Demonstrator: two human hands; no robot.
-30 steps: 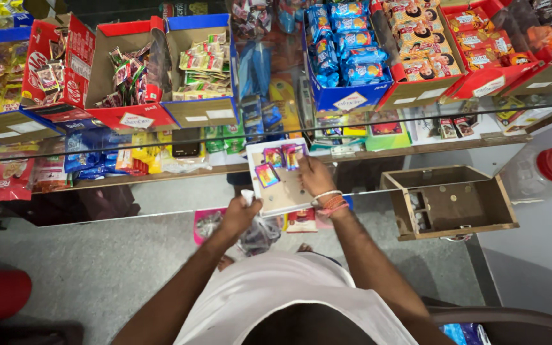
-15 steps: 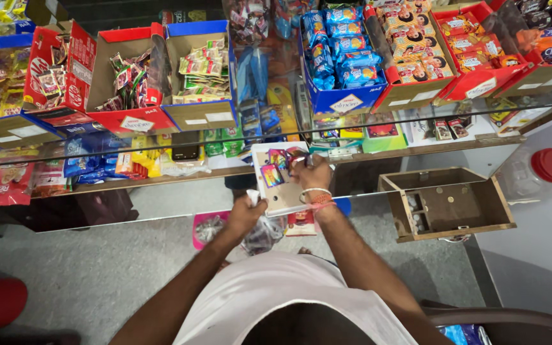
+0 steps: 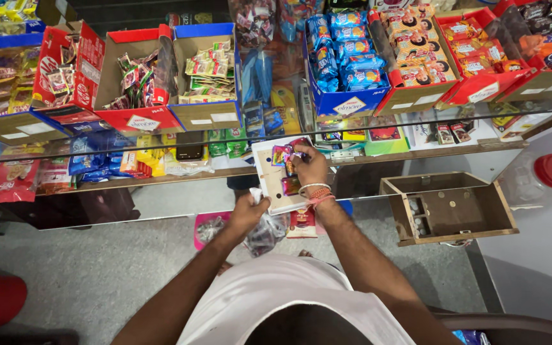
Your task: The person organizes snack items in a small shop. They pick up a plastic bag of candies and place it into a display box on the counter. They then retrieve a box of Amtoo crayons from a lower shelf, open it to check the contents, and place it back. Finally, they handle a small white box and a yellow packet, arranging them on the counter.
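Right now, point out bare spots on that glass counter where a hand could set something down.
Bare glass lies between the white card under the right hand and the wooden drawer box, and left of the left hand. The back edge is crowded with snack boxes.

The white card (image 3: 271, 182) looks like matt paperboard, and the small sachets (image 3: 283, 155) on it are glossy foil. The counter (image 3: 161, 163) top is clear, shiny glass, while the open drawer (image 3: 448, 207) is plain matt wood. The bag (image 3: 264, 235) under the left hand (image 3: 248, 214) is thin, crinkled clear plastic
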